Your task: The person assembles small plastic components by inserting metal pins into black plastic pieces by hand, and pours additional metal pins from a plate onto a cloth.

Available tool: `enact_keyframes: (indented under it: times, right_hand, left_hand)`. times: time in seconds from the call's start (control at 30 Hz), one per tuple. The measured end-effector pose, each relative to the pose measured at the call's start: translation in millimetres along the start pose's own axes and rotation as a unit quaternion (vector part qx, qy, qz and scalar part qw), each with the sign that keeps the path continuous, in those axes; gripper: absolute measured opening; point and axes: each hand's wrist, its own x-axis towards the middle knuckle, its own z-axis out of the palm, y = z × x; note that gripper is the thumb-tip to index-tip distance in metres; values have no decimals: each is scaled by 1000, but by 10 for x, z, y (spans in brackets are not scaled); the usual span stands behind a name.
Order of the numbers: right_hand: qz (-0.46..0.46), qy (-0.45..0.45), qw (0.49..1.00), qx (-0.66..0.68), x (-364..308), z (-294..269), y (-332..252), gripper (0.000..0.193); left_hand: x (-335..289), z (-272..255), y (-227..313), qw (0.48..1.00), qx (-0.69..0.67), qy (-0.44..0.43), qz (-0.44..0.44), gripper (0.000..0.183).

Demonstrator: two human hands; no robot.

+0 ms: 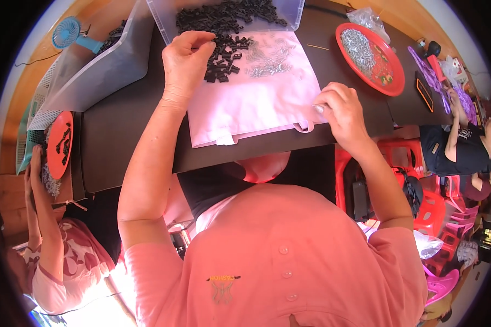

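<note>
A pale pink cloth bag (256, 111) lies flat on the dark table in front of me. On its far part sit a heap of small black plastic pieces (223, 62) and, to their right, a scatter of small silvery metal pieces (270, 60). My left hand (188, 62) is at the left side of the black heap, fingers curled in a pinch. Whatever it grips is hidden. Over the bag's right edge, my right hand (338, 111) has its fingers bent and pressed together. Anything held there is too small to make out.
A clear bin (294, 13) of black pieces stands beyond the bag, a grey bin (109, 71) at left. An orange-red plate (390, 82) at right holds metal pieces. Another person's hands (35, 163) work near an orange plate (60, 158) at far left. A phone (424, 92) lies far right.
</note>
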Motion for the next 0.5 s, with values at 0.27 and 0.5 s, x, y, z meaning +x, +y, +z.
enact_keyframes:
  times: [0.27, 0.5]
  right_hand:
    - [-47, 47, 996, 57, 753, 20, -46, 6]
    - [-109, 46, 993, -17, 1194, 342, -224, 7]
  left_hand:
    - [-28, -124, 283, 962, -181, -177, -100, 20]
    - [-89, -40, 354, 896, -296, -285, -169, 24]
